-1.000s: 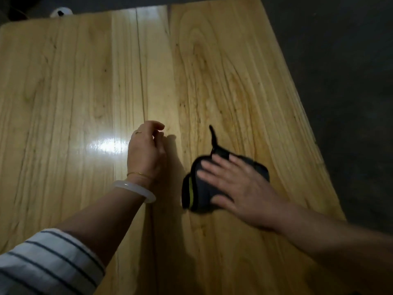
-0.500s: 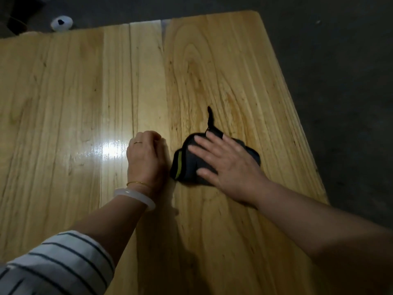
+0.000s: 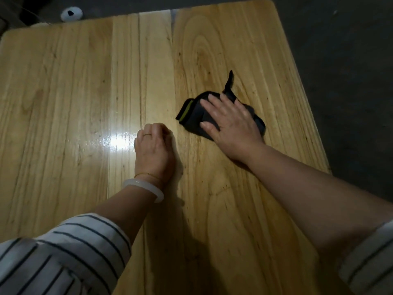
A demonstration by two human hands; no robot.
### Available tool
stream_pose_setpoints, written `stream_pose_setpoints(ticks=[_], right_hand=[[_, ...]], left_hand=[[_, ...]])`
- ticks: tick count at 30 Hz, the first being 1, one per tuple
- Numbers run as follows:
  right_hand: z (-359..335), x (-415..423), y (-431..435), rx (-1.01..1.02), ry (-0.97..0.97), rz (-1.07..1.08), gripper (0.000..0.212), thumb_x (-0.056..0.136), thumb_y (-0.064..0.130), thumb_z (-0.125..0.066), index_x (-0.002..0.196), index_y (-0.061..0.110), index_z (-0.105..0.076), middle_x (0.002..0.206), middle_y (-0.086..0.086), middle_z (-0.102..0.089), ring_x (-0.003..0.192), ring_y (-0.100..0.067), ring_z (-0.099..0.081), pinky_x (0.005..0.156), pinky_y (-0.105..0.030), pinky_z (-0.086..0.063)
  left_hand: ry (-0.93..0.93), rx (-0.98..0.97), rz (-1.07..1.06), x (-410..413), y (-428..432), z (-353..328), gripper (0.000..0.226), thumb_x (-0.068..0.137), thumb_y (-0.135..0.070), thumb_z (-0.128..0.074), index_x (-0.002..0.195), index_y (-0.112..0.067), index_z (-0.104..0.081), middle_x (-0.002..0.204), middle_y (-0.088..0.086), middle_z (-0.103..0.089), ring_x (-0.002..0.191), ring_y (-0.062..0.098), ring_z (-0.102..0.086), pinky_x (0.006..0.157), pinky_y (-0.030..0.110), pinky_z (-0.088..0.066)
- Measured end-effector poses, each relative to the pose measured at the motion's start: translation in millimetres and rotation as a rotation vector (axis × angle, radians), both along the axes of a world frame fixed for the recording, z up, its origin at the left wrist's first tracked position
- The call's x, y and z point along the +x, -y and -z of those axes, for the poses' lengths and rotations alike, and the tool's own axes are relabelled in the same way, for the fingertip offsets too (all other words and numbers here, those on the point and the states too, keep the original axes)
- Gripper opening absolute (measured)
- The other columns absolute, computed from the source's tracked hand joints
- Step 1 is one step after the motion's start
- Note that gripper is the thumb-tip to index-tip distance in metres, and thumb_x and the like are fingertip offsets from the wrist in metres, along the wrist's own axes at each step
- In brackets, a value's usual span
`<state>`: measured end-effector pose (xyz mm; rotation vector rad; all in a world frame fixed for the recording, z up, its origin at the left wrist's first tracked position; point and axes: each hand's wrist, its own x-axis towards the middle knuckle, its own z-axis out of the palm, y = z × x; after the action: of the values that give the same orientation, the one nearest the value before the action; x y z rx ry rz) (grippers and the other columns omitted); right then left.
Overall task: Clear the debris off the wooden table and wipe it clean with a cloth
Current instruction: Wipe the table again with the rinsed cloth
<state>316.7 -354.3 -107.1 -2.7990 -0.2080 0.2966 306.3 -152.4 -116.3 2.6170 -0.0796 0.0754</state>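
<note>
A dark cloth (image 3: 192,114) with a yellow-green edge lies folded on the wooden table (image 3: 74,86), right of centre. My right hand (image 3: 230,124) lies flat on it with fingers spread, pressing it to the wood. A thin strip of the cloth sticks out toward the far end. My left hand (image 3: 154,149) rests on the table just left of the cloth, curled into a loose fist; whether it holds anything is hidden. It wears a ring, a thin gold bracelet and a white bangle.
The table's right edge (image 3: 306,99) runs close to my right hand, with dark floor (image 3: 350,60) beyond. A small white object (image 3: 71,14) lies on the floor past the far left edge. A bright glare spot (image 3: 119,141) shines beside my left hand.
My right hand has slid the cloth away from me, toward the far end. My left hand has closed from loosely curled into a fist and stayed beside the cloth.
</note>
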Motion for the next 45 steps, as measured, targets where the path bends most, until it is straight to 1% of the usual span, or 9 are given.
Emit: stream_pose_setpoints(ticks=[4, 9, 14, 18, 25, 32, 36, 40, 45], right_hand=[[-4.6, -68.4, -10.1, 0.017, -0.009, -0.09, 0.062, 0.1, 0.057, -0.012, 0.157, 0.034, -0.009, 0.165, 0.01, -0.005, 0.151, -0.008, 0.006, 0.122, -0.038, 0.004], [-1.9, -142.1, -8.8, 0.054, 0.002, -0.289, 0.059, 0.102, 0.053, -0.027, 0.156, 0.029, -0.021, 0.163, 0.006, -0.017, 0.152, -0.014, -0.007, 0.121, -0.045, -0.014], [4.5, -134.7, 6.8, 0.08, 0.032, -0.406, 0.058, 0.101, 0.055, -0.034, 0.154, 0.032, -0.028, 0.162, 0.007, -0.023, 0.151, -0.013, -0.011, 0.12, -0.042, -0.016], [6.4, -109.6, 11.5, 0.059, 0.042, -0.382, 0.057, 0.101, 0.055, -0.032, 0.153, 0.033, -0.03, 0.161, 0.008, -0.024, 0.151, -0.012, -0.013, 0.12, -0.042, -0.013], [0.6, -27.4, 34.4, 0.003, -0.001, -0.183, 0.063, 0.097, 0.062, -0.014, 0.155, 0.039, -0.016, 0.163, 0.015, -0.01, 0.15, -0.006, 0.0, 0.123, -0.036, 0.0], [1.1, 25.3, 55.6, -0.039, 0.017, 0.055, 0.056, 0.103, 0.054, -0.023, 0.156, 0.036, -0.017, 0.164, 0.011, -0.011, 0.151, -0.009, -0.002, 0.122, -0.035, 0.002], [2.6, -2.2, 45.5, -0.013, 0.011, 0.106, 0.059, 0.102, 0.056, -0.018, 0.157, 0.034, -0.014, 0.164, 0.01, -0.008, 0.151, -0.009, 0.001, 0.122, -0.034, 0.005], [-6.5, -65.7, 38.6, 0.019, -0.022, 0.003, 0.062, 0.099, 0.058, -0.013, 0.156, 0.036, -0.011, 0.164, 0.013, -0.006, 0.15, -0.006, 0.006, 0.123, -0.037, 0.003], [-4.0, -143.3, 40.8, 0.038, 0.006, -0.183, 0.058, 0.103, 0.054, -0.027, 0.156, 0.031, -0.021, 0.164, 0.008, -0.016, 0.152, -0.013, -0.007, 0.12, -0.044, -0.012]], left_hand=[[0.016, -0.008, 0.001, -0.3, 0.5, 1.2, 0.011, 0.094, -0.014, -0.043, 0.097, -0.009, -0.051, 0.094, 0.006, -0.049, 0.089, 0.024, -0.042, 0.085, 0.037, -0.035], [0.038, 0.004, 0.0, -2.7, 0.6, 2.8, 0.012, 0.094, -0.014, -0.042, 0.097, -0.009, -0.052, 0.094, 0.008, -0.051, 0.089, 0.026, -0.044, 0.085, 0.039, -0.037], [0.024, 0.003, -0.002, -0.6, 1.0, 3.6, 0.01, 0.094, -0.014, -0.042, 0.098, -0.011, -0.051, 0.096, 0.006, -0.05, 0.091, 0.022, -0.042, 0.086, 0.037, -0.035], [0.027, 0.017, 0.006, -0.4, 0.0, 6.1, 0.007, 0.093, -0.012, -0.046, 0.096, -0.012, -0.052, 0.093, 0.004, -0.05, 0.088, 0.022, -0.043, 0.085, 0.035, -0.034], [0.008, 0.016, 0.006, 0.8, 0.1, 5.2, 0.006, 0.093, -0.012, -0.046, 0.096, -0.012, -0.051, 0.094, 0.005, -0.049, 0.091, 0.021, -0.041, 0.086, 0.033, -0.031], [0.009, 0.023, 0.006, 0.8, -0.2, 5.2, 0.008, 0.093, -0.013, -0.044, 0.096, -0.012, -0.052, 0.096, 0.007, -0.051, 0.092, 0.023, -0.043, 0.088, 0.036, -0.033], [0.012, 0.029, 0.009, -2.3, 0.6, 4.6, 0.016, 0.092, -0.02, -0.039, 0.097, -0.012, -0.052, 0.097, 0.007, -0.051, 0.092, 0.024, -0.043, 0.087, 0.037, -0.034], [0.024, 0.034, 0.014, -1.9, -0.5, 5.7, 0.013, 0.092, -0.017, -0.041, 0.097, -0.011, -0.051, 0.096, 0.008, -0.051, 0.092, 0.025, -0.044, 0.087, 0.038, -0.034], [-0.004, 0.04, 0.009, -1.7, -0.5, 7.4, 0.009, 0.094, -0.015, -0.044, 0.098, -0.011, -0.051, 0.097, 0.008, -0.05, 0.093, 0.026, -0.044, 0.088, 0.039, -0.033]])
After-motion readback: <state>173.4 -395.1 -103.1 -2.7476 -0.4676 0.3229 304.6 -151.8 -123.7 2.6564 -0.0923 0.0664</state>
